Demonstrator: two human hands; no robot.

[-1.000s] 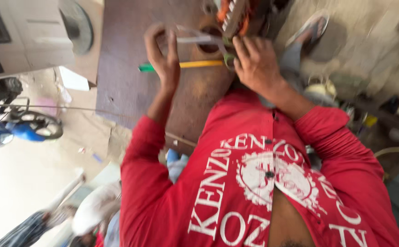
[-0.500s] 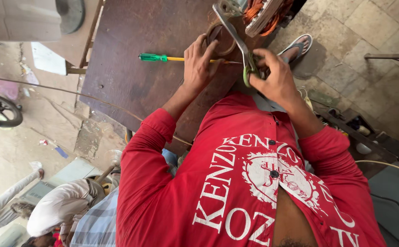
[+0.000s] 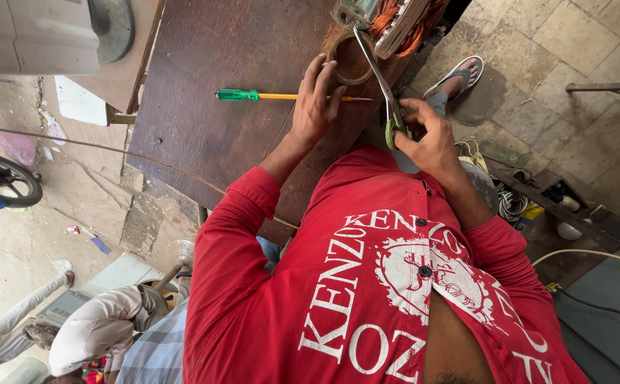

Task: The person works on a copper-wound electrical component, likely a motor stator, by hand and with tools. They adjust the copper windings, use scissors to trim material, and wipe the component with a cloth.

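The scissors point(image 3: 384, 92), blades shut, lie against a brown tape ring point(image 3: 350, 60) near the far edge of the dark table point(image 3: 224, 135). The right hand point(image 3: 427, 139) has its grip closed around their green handles, while the left hand point(image 3: 317, 103) rests open, fingers on the ring. If the ring slides, the blade tip may slip toward those fingers, or knock the screwdriver point(image 3: 281, 95) just beside.

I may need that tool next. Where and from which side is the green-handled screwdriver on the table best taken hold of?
Probably by the green handle: it is the thick end, lying clear on the bare wooden table. The thin yellow shaft runs under the left hand, so come in from the handle end, away from the scissors in the right hand.
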